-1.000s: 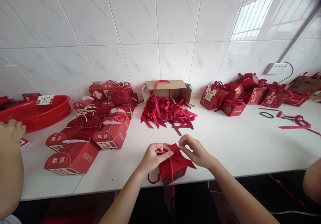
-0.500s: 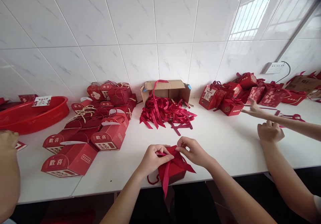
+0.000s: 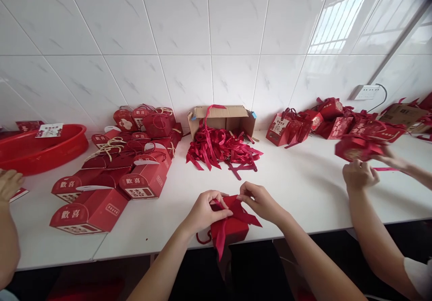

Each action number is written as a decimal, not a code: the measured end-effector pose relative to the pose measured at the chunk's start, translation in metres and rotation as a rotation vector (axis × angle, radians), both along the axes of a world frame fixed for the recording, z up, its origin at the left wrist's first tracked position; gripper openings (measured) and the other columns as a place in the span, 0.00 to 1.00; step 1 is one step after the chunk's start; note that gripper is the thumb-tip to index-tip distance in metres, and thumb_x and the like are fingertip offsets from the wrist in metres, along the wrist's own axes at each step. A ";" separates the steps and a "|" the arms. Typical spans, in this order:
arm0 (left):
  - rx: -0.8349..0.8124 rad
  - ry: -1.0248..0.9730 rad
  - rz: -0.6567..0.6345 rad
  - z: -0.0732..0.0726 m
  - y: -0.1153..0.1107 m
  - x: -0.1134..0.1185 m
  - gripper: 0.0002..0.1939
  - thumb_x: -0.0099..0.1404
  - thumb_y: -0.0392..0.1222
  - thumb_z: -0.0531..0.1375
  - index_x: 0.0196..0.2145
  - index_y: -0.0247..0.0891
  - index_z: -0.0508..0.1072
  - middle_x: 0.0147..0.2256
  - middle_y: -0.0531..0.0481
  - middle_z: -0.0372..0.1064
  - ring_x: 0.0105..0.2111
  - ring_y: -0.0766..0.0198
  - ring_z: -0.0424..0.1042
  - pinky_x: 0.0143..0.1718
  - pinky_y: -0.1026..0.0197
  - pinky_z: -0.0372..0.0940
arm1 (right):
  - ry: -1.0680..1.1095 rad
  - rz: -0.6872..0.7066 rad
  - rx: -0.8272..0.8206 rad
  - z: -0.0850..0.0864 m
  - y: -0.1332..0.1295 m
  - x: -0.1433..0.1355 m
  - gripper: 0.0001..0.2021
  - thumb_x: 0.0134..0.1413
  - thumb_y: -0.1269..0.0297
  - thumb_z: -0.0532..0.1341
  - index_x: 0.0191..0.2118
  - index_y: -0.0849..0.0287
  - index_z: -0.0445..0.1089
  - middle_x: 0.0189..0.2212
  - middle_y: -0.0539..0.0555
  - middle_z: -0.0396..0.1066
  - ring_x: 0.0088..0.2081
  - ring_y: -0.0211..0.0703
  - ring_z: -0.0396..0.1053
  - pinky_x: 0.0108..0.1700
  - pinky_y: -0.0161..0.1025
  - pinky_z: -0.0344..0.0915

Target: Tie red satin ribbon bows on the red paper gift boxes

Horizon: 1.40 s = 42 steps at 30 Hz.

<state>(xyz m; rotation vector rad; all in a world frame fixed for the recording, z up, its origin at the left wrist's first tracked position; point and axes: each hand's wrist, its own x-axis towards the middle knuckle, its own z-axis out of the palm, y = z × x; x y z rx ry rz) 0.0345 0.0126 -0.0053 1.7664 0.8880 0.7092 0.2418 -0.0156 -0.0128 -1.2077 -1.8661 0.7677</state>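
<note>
A small red gift box (image 3: pixel 236 232) stands at the front edge of the white table, topped by a dark red ribbon bow (image 3: pixel 221 235) whose tails hang over its front and right. My left hand (image 3: pixel 209 211) pinches the bow's left side between thumb and fingers. On the other side, my right hand (image 3: pixel 258 200) is closed on the ribbon at the bow's upper right, fingertips together. Both hands partly hide the knot. A dark red cord loop (image 3: pixel 203 238) sticks out left of the box, below my left hand.
Loose red ribbons (image 3: pixel 222 150) spill from a cardboard box (image 3: pixel 221 112) by the wall. Red gift boxes (image 3: pixel 89 211) crowd the left, beside a red basin (image 3: pixel 43 152). More boxes (image 3: pixel 288 128) line the right. A co-worker's hand (image 3: pixel 360 175) is at right, another person's hand (image 3: pixel 10 184) at left.
My hands keep hold of the bow and have barely moved. At right, co-workers' hands have shifted, and a red box there has been lifted from the row and moved right.
</note>
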 end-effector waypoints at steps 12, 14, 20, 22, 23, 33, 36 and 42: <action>-0.004 -0.038 -0.023 0.005 -0.002 -0.005 0.09 0.56 0.44 0.64 0.27 0.38 0.68 0.34 0.47 0.73 0.49 0.55 0.68 0.47 0.56 0.63 | -0.047 0.120 0.009 0.001 -0.004 0.002 0.09 0.59 0.59 0.57 0.31 0.58 0.65 0.29 0.51 0.66 0.30 0.38 0.62 0.32 0.35 0.61; -0.009 -0.035 -0.008 0.002 -0.003 -0.004 0.09 0.56 0.42 0.64 0.25 0.38 0.68 0.33 0.46 0.74 0.52 0.54 0.67 0.48 0.55 0.63 | -0.030 0.103 0.065 0.001 -0.004 0.001 0.10 0.59 0.61 0.56 0.28 0.58 0.64 0.32 0.53 0.67 0.33 0.39 0.65 0.36 0.37 0.63; -0.014 -0.053 -0.042 -0.002 -0.004 -0.003 0.07 0.55 0.39 0.64 0.22 0.38 0.70 0.30 0.45 0.75 0.52 0.54 0.67 0.47 0.57 0.64 | 0.051 0.106 0.061 -0.004 -0.005 -0.001 0.11 0.60 0.65 0.55 0.26 0.57 0.59 0.41 0.56 0.72 0.40 0.42 0.69 0.42 0.40 0.64; -0.012 -0.056 -0.042 -0.002 -0.003 -0.002 0.07 0.54 0.38 0.64 0.22 0.38 0.70 0.29 0.46 0.76 0.51 0.54 0.68 0.47 0.57 0.64 | 0.075 0.093 0.049 -0.007 -0.004 -0.003 0.11 0.60 0.65 0.54 0.26 0.57 0.58 0.39 0.56 0.73 0.39 0.42 0.70 0.41 0.40 0.64; -0.008 -0.057 -0.043 -0.003 -0.003 -0.002 0.07 0.53 0.38 0.64 0.21 0.38 0.69 0.29 0.46 0.76 0.51 0.54 0.68 0.47 0.56 0.64 | 0.085 0.082 0.044 -0.008 -0.004 -0.004 0.12 0.60 0.65 0.54 0.25 0.57 0.57 0.38 0.56 0.73 0.39 0.42 0.70 0.40 0.39 0.65; 0.131 0.043 -0.022 -0.006 0.002 -0.002 0.13 0.52 0.40 0.65 0.19 0.41 0.62 0.23 0.55 0.74 0.45 0.58 0.73 0.64 0.48 0.39 | 0.111 -0.051 0.021 -0.009 -0.006 -0.010 0.13 0.59 0.60 0.55 0.24 0.56 0.59 0.38 0.56 0.75 0.41 0.45 0.72 0.44 0.42 0.66; 0.169 0.054 -0.008 -0.007 0.002 -0.005 0.10 0.53 0.43 0.65 0.22 0.41 0.66 0.26 0.53 0.74 0.47 0.56 0.72 0.64 0.45 0.35 | 0.071 -0.013 0.019 -0.004 -0.007 -0.010 0.11 0.60 0.58 0.55 0.28 0.56 0.62 0.38 0.54 0.75 0.41 0.45 0.72 0.45 0.43 0.65; 0.215 -0.146 0.155 -0.020 -0.007 -0.017 0.13 0.59 0.50 0.60 0.40 0.42 0.68 0.53 0.43 0.66 0.61 0.51 0.55 0.60 0.47 0.49 | 0.154 0.075 -0.050 0.000 -0.008 0.008 0.19 0.61 0.48 0.49 0.44 0.56 0.66 0.45 0.58 0.70 0.49 0.47 0.67 0.53 0.46 0.61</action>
